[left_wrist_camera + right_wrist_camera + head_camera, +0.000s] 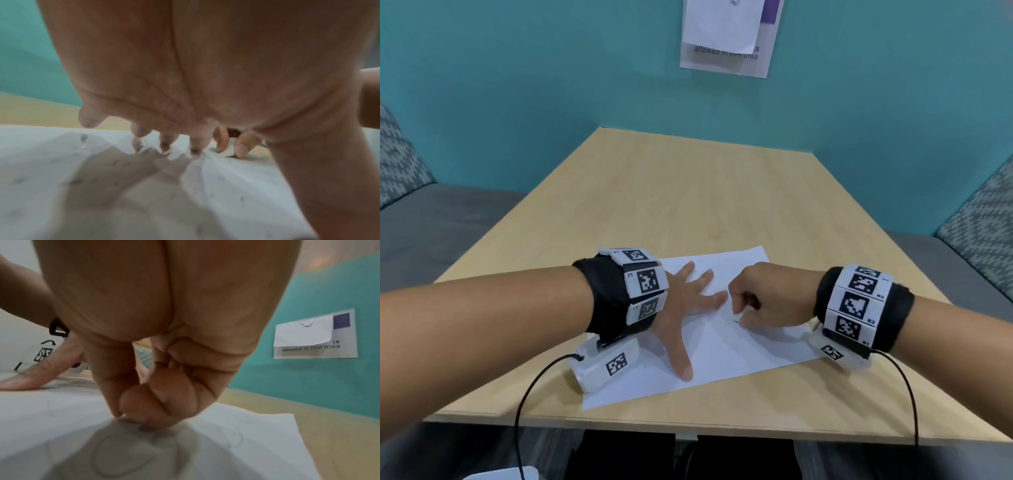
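A white sheet of paper point(722, 353) lies on the wooden table point(688, 192) near its front edge. My left hand point(688, 301) lies flat on the sheet's left part, fingers straight and spread, pressing it down. My right hand point(743, 308) is curled just to the right of those fingers. Its thumb and fingers pinch a small white eraser point(230, 148) whose lower end touches the paper. In the head view only a sliver of the eraser point(736, 318) shows under the hand. Faint pencil loops point(123, 456) mark the paper point(257, 434) below my right hand point(144, 402).
A teal wall with a paper sign point(726, 37) stands behind the table. Grey padded benches run along the left point(431, 222) and right point(945, 267). Black cables hang from both wrist units over the table's front edge. A white object point(500, 474) shows at the bottom left.
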`<state>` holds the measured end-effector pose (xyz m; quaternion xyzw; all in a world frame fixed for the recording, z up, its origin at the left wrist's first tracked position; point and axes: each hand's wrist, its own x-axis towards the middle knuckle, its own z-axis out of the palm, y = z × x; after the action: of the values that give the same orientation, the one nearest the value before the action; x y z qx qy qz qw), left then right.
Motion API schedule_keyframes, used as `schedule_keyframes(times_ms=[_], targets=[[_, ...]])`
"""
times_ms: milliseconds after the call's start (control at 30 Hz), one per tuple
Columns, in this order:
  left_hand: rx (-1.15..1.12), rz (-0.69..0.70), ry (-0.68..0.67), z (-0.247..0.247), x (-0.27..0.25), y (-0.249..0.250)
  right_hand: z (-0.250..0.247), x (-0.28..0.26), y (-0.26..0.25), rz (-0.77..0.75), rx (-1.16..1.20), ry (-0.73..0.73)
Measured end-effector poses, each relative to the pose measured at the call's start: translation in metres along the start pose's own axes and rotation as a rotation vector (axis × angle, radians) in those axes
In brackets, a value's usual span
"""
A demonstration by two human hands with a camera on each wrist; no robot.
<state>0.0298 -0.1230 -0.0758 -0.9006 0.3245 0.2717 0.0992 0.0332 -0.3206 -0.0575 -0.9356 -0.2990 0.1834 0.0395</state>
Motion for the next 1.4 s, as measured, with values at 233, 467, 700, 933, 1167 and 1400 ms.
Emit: schedule_keyframes(times_ms=[233,467,700,933,1167,1400], targets=[[-0.014,0.045,-0.007,-0.012,0.007,0.014,0.004,-0.012,-0.016,-0.057,0.043,-0.013],[-0.037,0.053,0.014,-0.009,0.004,0.015,-0.001,-0.010,-0.019,-0.074,0.033,-0.029],[-0.051,0.085,0.017,-0.009,0.004,0.014,0.011,-0.016,-0.039,-0.158,0.061,-0.078],[-0.105,0.087,0.044,-0.005,0.006,0.011,0.012,-0.016,-0.042,-0.168,0.050,-0.083],[-0.049,0.059,0.025,-0.008,0.002,0.015,0.003,-0.009,-0.020,-0.072,0.038,-0.028],[-0.058,0.047,0.014,-0.007,-0.001,0.017,0.000,-0.012,-0.013,-0.039,0.031,-0.015]])
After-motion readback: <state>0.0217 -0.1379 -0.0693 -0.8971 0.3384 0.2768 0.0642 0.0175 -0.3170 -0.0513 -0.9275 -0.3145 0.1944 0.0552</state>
